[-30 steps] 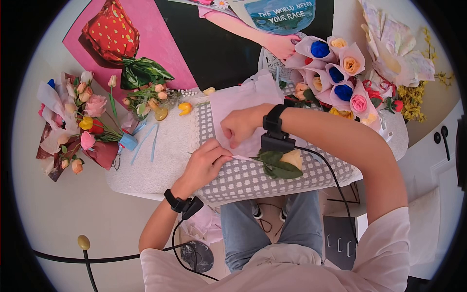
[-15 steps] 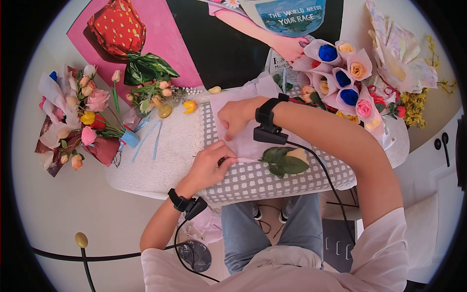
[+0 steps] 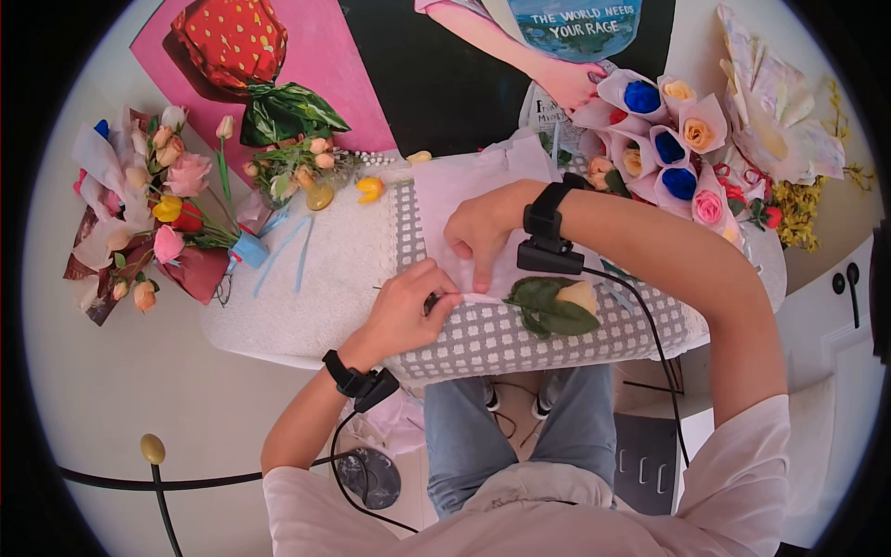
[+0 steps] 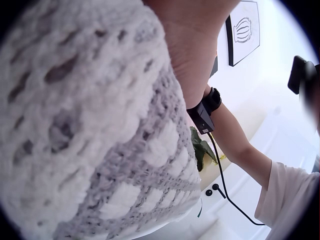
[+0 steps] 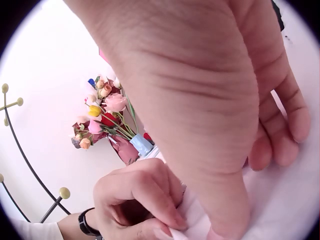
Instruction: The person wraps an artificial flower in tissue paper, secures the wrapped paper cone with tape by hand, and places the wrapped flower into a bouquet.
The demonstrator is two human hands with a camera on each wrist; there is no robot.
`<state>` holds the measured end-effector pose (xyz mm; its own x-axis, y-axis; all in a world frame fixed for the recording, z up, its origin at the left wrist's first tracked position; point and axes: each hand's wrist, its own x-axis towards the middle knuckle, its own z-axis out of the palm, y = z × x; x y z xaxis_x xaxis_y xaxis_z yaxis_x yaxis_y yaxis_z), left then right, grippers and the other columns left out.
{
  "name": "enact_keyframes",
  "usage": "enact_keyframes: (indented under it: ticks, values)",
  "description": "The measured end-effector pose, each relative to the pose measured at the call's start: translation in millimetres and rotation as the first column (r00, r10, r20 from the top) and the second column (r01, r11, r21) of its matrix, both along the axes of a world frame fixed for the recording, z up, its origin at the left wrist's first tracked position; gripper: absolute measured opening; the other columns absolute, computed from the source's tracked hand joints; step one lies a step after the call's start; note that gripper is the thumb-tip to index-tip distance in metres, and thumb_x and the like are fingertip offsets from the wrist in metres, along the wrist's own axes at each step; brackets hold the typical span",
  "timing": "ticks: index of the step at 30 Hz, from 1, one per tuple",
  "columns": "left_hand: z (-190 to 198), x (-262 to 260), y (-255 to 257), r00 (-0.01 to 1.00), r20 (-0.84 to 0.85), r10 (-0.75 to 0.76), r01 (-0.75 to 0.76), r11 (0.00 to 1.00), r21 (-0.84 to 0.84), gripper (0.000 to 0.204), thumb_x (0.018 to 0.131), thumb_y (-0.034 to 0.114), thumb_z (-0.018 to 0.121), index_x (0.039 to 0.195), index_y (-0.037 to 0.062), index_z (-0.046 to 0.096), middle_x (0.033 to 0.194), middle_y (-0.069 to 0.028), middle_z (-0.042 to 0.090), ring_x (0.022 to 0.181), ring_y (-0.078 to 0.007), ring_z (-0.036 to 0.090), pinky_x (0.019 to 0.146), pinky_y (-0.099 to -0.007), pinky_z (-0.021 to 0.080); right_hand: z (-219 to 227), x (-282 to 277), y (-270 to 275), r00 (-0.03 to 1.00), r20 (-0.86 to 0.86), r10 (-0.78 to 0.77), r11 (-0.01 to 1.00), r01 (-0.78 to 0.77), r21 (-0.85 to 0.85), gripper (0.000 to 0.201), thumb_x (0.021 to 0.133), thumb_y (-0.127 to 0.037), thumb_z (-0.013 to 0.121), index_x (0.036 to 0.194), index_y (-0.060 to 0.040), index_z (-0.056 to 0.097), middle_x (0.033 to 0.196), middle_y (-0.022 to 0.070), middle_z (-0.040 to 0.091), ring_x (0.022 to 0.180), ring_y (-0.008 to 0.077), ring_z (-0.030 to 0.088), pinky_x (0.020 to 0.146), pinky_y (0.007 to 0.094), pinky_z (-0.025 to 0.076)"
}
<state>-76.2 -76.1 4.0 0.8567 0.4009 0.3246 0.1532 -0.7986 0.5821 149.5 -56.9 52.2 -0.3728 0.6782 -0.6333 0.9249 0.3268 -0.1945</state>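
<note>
A sheet of pale pink wrapping paper [image 3: 450,181] lies on the checked cloth. My left hand [image 3: 408,311] pinches its near edge between thumb and curled fingers; in the right wrist view that left hand [image 5: 142,200] holds a folded bit of the paper. A cream-yellow rose [image 3: 578,297] with dark green leaves [image 3: 548,306] lies to the right of this hand, most of its stem hidden by paper and fingers. My right hand [image 3: 487,227] is over the paper, its thumb [image 5: 227,205] pressing down close to the left fingertips, the other fingers loosely bent.
Paper-wrapped roses [image 3: 670,148] crowd the right back. At the left stand mixed flowers [image 3: 181,200] in a blue holder [image 3: 249,249], near blue ribbons [image 3: 292,255] and a loose yellow tulip [image 3: 369,190]. Paintings [image 3: 288,84] lean behind. Cables [image 3: 650,343] hang from both wrist cameras.
The right hand was over the paper with fingers curled, moved slightly away, then came back right with its thumb down beside the left fingertips. The left hand keeps its pinch.
</note>
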Motion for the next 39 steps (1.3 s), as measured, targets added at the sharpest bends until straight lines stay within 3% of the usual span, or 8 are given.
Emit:
enact_keyframes:
  ticks: [5, 7, 10, 17, 19, 26, 34, 39]
  values:
    - [-1.7, 0.6, 0.9, 1.0, 0.004, -0.003, 0.003, 1.0, 0.004, 0.007, 0.083, 0.002, 0.073, 0.086, 0.0039, 0.067, 0.083, -0.0095, 0.059, 0.073, -0.0252, 0.063, 0.066, -0.0337, 0.052, -0.1, 2.6, -1.4, 0.999, 0.033, 0.022, 1.0, -0.021, -0.022, 0.081, 0.063, -0.057, 0.087, 0.118, -0.0002, 0.066, 0.11, 0.0171, 0.069, 0.096, 0.0304, 0.068, 0.078, 0.0389, 0.053]
    - [-2.3, 1.4, 0.4, 1.0, 0.004, -0.008, 0.008, 1.0, 0.017, 0.007, 0.083, 0.002, 0.073, 0.086, 0.0038, 0.067, 0.083, -0.0095, 0.059, 0.073, -0.0252, 0.063, 0.066, -0.0336, 0.052, 5.3, -6.4, -9.5, 0.992, 0.051, -0.118, 0.993, 0.117, 0.028, 0.087, 0.062, -0.06, 0.083, 0.12, 0.0012, 0.063, 0.11, 0.018, 0.069, 0.097, 0.0314, 0.067, 0.076, 0.0394, 0.053]
    - [-1.7, 1.3, -0.1, 1.0, -0.006, -0.002, 0.002, 1.0, 0.018, 0.007, 0.083, 0.002, 0.073, 0.086, 0.0036, 0.067, 0.083, -0.0094, 0.06, 0.073, -0.0252, 0.063, 0.067, -0.0335, 0.052, 15.0, -14.9, -20.4, 0.987, 0.113, -0.111, 0.994, 0.111, 0.005, 0.092, 0.062, -0.064, 0.08, 0.122, 0.0021, 0.061, 0.11, 0.0194, 0.068, 0.095, 0.0322, 0.067, 0.072, 0.0398, 0.054]
    - [-4.7, 0.2, 1.3, 1.0, -0.003, -0.008, 0.008, 1.0, 0.021, 0.008, 0.082, 0.002, 0.074, 0.087, 0.0036, 0.068, 0.084, -0.0095, 0.061, 0.075, -0.0263, 0.063, 0.068, -0.0341, 0.052, 19.4, -9.2, -29.2, 0.995, 0.062, -0.084, 0.996, 0.082, 0.028, 0.092, 0.064, -0.067, 0.077, 0.121, 0.0032, 0.061, 0.11, 0.0208, 0.068, 0.088, 0.0331, 0.068, 0.07, 0.0408, 0.054]
    - [-5.1, 0.3, 1.4, 1.0, 0.014, -0.026, 0.025, 0.998, 0.053, 0.009, 0.082, 0.002, 0.075, 0.087, 0.0039, 0.067, 0.084, -0.0095, 0.061, 0.075, -0.0269, 0.063, 0.069, -0.0346, 0.052, 29.1, -15.3, -33.1, 0.975, 0.022, -0.22, 0.975, 0.219, 0.024, 0.096, 0.066, -0.071, 0.072, 0.125, 0.0039, 0.06, 0.114, 0.0205, 0.068, 0.093, 0.0341, 0.069, 0.075, 0.042, 0.055]
    - [-4.7, -0.5, 0.0, 0.999, 0.034, -0.041, 0.037, 0.994, 0.107, 0.011, 0.081, 0.003, 0.076, 0.087, 0.0049, 0.067, 0.084, -0.0086, 0.061, 0.074, -0.0274, 0.062, 0.067, -0.0352, 0.051, 20.9, -20.5, -28.7, 0.982, 0.063, -0.179, 0.981, 0.173, 0.093, 0.094, 0.067, -0.074, 0.069, 0.118, 0.004, 0.067, 0.116, 0.0213, 0.07, 0.104, 0.0358, 0.069, 0.084, 0.0431, 0.055]
    - [-4.5, -0.6, 1.1, 0.998, 0.042, -0.048, 0.044, 0.994, 0.103, 0.01, 0.082, 0.002, 0.075, 0.087, 0.0049, 0.068, 0.082, -0.0088, 0.06, 0.072, -0.0266, 0.062, 0.065, -0.0348, 0.051, 31.3, -21.1, -29.7, 0.982, 0.071, -0.175, 0.984, 0.171, 0.053, 0.081, 0.065, -0.068, 0.076, 0.098, 0.0059, 0.071, 0.094, 0.0176, 0.07, 0.073, 0.0299, 0.069, 0.06, 0.0394, 0.055]
    - [-4.0, -0.6, 0.6, 1.0, 0.017, -0.024, 0.023, 0.997, 0.071, 0.007, 0.082, 0.003, 0.074, 0.086, 0.0038, 0.068, 0.082, -0.0097, 0.059, 0.072, -0.0266, 0.062, 0.065, -0.0351, 0.051, 24.0, -14.0, -26.9, 0.987, 0.088, -0.136, 0.99, 0.133, 0.037, 0.082, 0.064, -0.062, 0.082, 0.113, 0.0019, 0.065, 0.106, 0.0158, 0.068, 0.078, 0.03, 0.07, 0.064, 0.0387, 0.057]
